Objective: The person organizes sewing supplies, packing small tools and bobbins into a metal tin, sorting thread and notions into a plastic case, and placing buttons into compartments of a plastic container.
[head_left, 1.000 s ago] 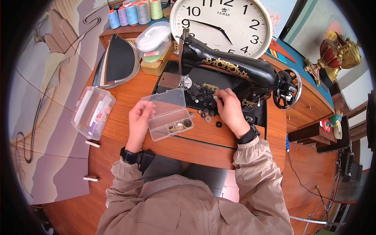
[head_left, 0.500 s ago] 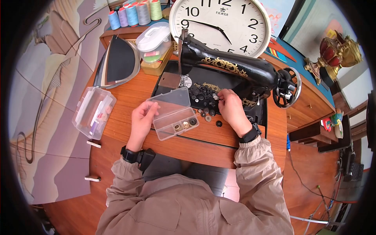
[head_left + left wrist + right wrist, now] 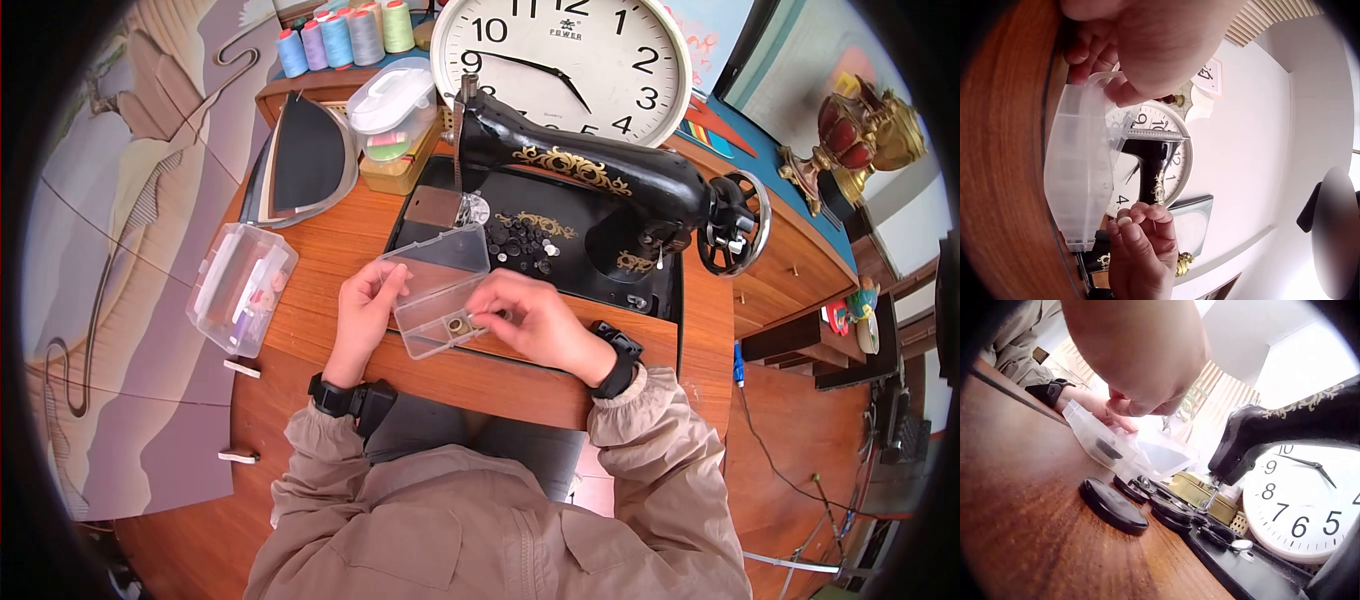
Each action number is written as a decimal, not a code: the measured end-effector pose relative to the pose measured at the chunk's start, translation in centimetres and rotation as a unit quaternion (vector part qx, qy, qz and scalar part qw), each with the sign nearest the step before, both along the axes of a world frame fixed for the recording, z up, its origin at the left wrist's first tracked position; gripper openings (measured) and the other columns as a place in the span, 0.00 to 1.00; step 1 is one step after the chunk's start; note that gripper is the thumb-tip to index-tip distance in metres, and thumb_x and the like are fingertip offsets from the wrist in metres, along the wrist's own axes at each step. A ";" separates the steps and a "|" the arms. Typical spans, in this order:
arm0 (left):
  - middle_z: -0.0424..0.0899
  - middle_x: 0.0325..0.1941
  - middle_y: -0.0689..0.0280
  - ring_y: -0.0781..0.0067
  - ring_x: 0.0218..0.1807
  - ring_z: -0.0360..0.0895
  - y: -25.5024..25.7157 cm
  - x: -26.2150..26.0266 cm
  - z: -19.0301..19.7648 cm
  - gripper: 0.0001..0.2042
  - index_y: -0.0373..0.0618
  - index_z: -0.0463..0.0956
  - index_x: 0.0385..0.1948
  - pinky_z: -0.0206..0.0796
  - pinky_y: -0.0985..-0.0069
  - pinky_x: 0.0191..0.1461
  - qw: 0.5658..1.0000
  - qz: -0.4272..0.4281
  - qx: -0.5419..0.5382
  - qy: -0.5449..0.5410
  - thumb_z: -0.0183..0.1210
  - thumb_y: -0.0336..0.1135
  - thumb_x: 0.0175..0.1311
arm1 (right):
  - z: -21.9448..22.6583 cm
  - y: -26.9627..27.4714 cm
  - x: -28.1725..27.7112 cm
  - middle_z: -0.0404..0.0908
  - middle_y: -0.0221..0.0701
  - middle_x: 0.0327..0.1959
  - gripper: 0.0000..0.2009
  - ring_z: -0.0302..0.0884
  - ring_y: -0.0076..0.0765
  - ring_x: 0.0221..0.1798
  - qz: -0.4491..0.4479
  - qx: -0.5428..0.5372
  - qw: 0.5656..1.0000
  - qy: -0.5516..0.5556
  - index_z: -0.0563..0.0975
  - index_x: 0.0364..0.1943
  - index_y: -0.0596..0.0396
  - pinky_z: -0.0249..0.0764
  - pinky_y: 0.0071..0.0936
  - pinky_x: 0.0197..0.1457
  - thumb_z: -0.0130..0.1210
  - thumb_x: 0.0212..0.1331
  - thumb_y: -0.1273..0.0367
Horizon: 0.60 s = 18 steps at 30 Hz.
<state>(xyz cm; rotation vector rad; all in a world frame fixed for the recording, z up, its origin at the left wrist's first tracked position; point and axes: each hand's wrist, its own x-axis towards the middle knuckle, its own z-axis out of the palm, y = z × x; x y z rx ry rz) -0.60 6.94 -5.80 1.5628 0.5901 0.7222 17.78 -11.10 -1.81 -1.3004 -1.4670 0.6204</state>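
Note:
My left hand (image 3: 365, 303) grips the near-left end of a clear plastic box (image 3: 425, 343), its lid (image 3: 440, 255) swung open toward the sewing machine. Between thumb and fingertips, my right hand (image 3: 538, 322) pinches a small white button (image 3: 1124, 220) over the box's right part. A brass-coloured button (image 3: 457, 326) lies in a compartment; the right hand hides the compartments beside it. Dark buttons (image 3: 520, 240), with a few pale ones, are heaped on the bed of the black sewing machine (image 3: 590, 165). The right wrist view shows a black button (image 3: 1113, 506) on the wood close by.
Another clear box (image 3: 240, 290) with small things stands at the table's left edge. Behind it are a half-round dark case (image 3: 310, 150) and a lidded container (image 3: 395, 105) on a yellow tin (image 3: 395, 175). Thread spools (image 3: 330, 45) and a large clock (image 3: 565, 70) stand at the back.
My right hand has left the button heap and come left and nearer, over the open box. The box shifted slightly right earlier, with my left hand still at its end.

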 end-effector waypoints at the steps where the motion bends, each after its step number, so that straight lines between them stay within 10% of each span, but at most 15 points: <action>1: 0.79 0.29 0.77 0.92 0.25 0.66 0.0 0.0 0.0 0.10 0.44 0.81 0.38 0.55 0.89 0.27 1.000 -0.006 0.001 0.003 0.59 0.40 0.75 | 0.2 -0.1 -0.3 0.80 0.28 0.41 0.07 0.80 0.22 0.42 0.000 -0.001 1.000 0.000 0.80 0.42 0.60 0.78 0.20 0.45 0.60 0.61 0.82; 6: 0.80 0.27 0.74 0.90 0.25 0.68 -0.5 0.0 0.8 0.10 0.40 0.82 0.37 0.59 0.87 0.29 1.000 0.006 -0.015 0.005 0.60 0.37 0.73 | -0.3 0.1 1.2 0.82 0.34 0.43 0.07 0.84 0.34 0.41 -0.129 0.042 0.986 -0.100 0.80 0.42 0.60 0.78 0.26 0.45 0.60 0.61 0.81; 7: 0.80 0.27 0.74 0.90 0.25 0.68 -0.5 0.0 0.8 0.10 0.40 0.82 0.37 0.59 0.87 0.29 1.000 0.007 -0.010 0.004 0.60 0.37 0.73 | -0.5 0.4 2.0 0.79 0.42 0.39 0.08 0.81 0.53 0.39 -0.186 0.086 0.967 -0.153 0.78 0.41 0.60 0.78 0.37 0.42 0.58 0.58 0.81; 18: 0.81 0.27 0.74 0.90 0.26 0.69 -0.1 -0.1 0.2 0.09 0.40 0.82 0.38 0.60 0.87 0.30 1.000 0.011 -0.015 0.010 0.61 0.37 0.72 | -2.8 0.0 6.3 0.78 0.40 0.38 0.10 0.76 0.52 0.46 -0.299 -0.007 0.896 -0.329 0.81 0.40 0.60 0.76 0.42 0.51 0.57 0.54 0.82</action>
